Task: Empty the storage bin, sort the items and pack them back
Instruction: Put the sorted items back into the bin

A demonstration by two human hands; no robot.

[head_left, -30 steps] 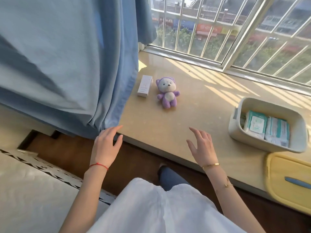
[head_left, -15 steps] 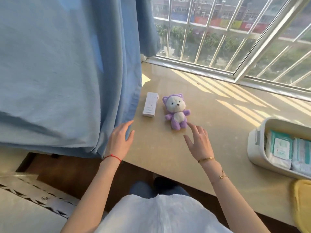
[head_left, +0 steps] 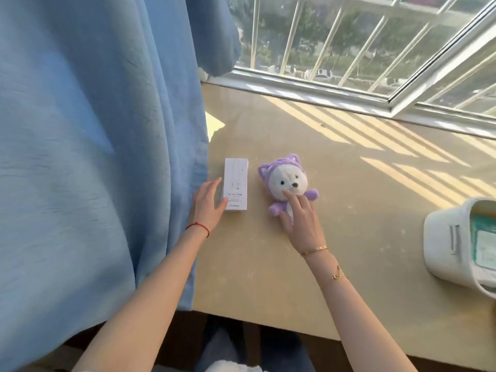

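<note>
A small white box (head_left: 236, 183) lies flat on the beige windowsill (head_left: 349, 210), beside the curtain. My left hand (head_left: 208, 205) reaches its left side, fingers straight, thumb touching its near corner. A purple and white plush bear (head_left: 288, 183) lies on its back just right of the box. My right hand (head_left: 300, 221) lies over the bear's lower body, forefinger on its face, thumb by its foot. The white storage bin (head_left: 451, 251) stands at the right edge, holding teal and white wipe packs (head_left: 485, 245).
A blue curtain (head_left: 94, 143) hangs along the left, its hem brushing the sill next to the box. A barred window (head_left: 362, 44) runs along the back of the sill. The sill's front edge is near my knees.
Both hands have moved forward: the left one has reached the white box and the right one has come onto the plush bear. My head has moved closer and further left.
</note>
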